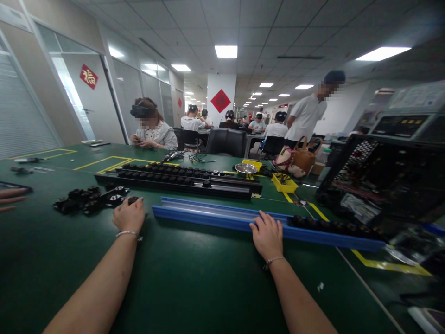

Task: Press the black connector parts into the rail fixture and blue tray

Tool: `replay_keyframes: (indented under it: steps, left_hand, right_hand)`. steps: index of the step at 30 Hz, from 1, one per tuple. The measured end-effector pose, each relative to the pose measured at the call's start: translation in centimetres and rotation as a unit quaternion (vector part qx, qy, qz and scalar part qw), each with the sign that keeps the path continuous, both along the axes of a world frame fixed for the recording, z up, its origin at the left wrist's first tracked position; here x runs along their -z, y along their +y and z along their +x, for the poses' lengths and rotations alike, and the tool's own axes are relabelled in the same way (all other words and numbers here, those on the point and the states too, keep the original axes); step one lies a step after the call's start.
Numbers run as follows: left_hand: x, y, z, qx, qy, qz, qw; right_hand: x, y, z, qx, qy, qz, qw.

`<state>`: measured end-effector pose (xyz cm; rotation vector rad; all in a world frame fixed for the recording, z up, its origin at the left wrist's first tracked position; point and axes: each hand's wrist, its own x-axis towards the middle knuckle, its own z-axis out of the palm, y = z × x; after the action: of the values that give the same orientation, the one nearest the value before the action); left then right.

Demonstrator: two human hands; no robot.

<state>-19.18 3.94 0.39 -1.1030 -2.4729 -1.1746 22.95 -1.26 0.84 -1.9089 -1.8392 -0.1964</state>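
Note:
My left hand (129, 215) is closed around a small black part (132, 200), mostly covered by the fingers. Just left of it lies a pile of black parts (78, 199), some with white markings. A long blue channel rail (205, 218) lies on the green table in front of me. A row of black parts (333, 226) sits in its right end, while its left stretch is bare. My right hand (267, 235) grips the rail's near wall around its middle, fingers over into the channel and thumb on the near side.
Behind the blue rail lie black rails (229, 188) filled with black parts. A metal bowl (246, 168) and a yellow bin (284, 183) stand farther back. An open equipment case (375, 171) is at right. Another person's hand (10, 198) shows at the left edge; a person (155, 127) sits opposite.

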Motion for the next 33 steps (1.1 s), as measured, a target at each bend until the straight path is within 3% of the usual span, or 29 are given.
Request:
replay_keyframes:
  steps: [3, 7, 13, 16, 21, 24, 27, 30, 33]
  left_hand:
    - [0.2, -0.5, -1.7, -0.064, -0.028, 0.009, 0.998]
    - [0.6, -1.4, -4.0, -0.076, -0.018, -0.008, 0.997]
    - [0.9, -1.9, -6.0, -0.093, -0.063, -0.124, 0.986]
    - [1.1, -1.6, -6.4, -0.089, -0.088, -0.148, 0.981]
    - [1.4, -1.5, -6.6, -0.071, -0.087, -0.131, 0.985]
    - [0.9, -1.7, -5.5, -0.063, -0.050, -0.090, 0.993]
    - [-0.2, -2.0, -2.7, -0.025, 0.063, -0.021, 0.997]
    - [-1.2, -2.0, 1.5, 0.078, 0.188, 0.042, 0.978]
    - [-1.6, -1.6, 6.1, 0.190, 0.249, 0.053, 0.948]
  right_hand:
    - [-0.1, 0.0, 0.0, -0.006, 0.014, 0.008, 1.000]
    - [-0.3, 0.2, 0.8, 0.006, 0.042, 0.062, 0.997]
    - [-0.2, 0.3, 4.8, 0.197, 0.076, 0.180, 0.961]
    - [0.0, 0.1, 6.6, 0.247, 0.099, 0.164, 0.950]
    - [0.4, 0.3, 7.9, 0.249, 0.118, 0.145, 0.950]
    - [0.7, 0.5, 8.0, 0.254, 0.118, 0.153, 0.948]
    - [0.9, 0.7, 8.1, 0.246, 0.132, 0.154, 0.948]
    - [1.0, 0.8, 8.3, 0.235, 0.150, 0.145, 0.949]
    - [1.0, 0.8, 8.5, 0.234, 0.161, 0.137, 0.949]
